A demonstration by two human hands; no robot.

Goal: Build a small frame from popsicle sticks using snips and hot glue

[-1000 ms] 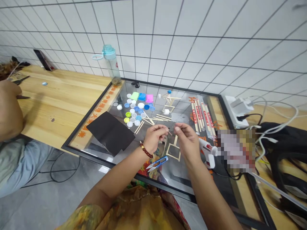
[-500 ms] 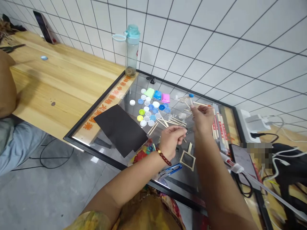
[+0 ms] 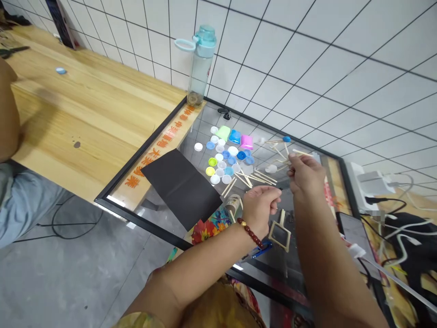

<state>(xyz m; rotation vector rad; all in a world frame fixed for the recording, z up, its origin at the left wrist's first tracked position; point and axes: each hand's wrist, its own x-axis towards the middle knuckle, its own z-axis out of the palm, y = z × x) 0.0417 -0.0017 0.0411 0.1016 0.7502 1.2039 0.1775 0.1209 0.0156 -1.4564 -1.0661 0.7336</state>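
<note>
My right hand (image 3: 307,176) is closed in a pinch on a thin wooden stick (image 3: 286,148), beside a blue lump (image 3: 287,139) and several other sticks at the back right of the glass top. Nearer me, my left hand (image 3: 260,206) has thumb and fingertips pressed together; what they hold, if anything, is too small to tell. Loose sticks (image 3: 261,177) lie just beyond it. A small square stick frame with a handle (image 3: 289,242) rests between my forearms. Blue-handled snips (image 3: 262,250) are partly hidden by my left wrist.
Bottle caps (image 3: 225,155) and green, blue and pink packets (image 3: 246,141) lie mid-table. Black paper (image 3: 182,187) is to their left. A water bottle (image 3: 201,68) stands by the tiled wall. Cables and a phone (image 3: 357,232) are at right. Another person's arm (image 3: 7,109) shows far left.
The whole view has shifted, so the table things appear farther right. Both hands have moved slightly right over the table, still pinched. My left wrist now covers more of the blue snips.
</note>
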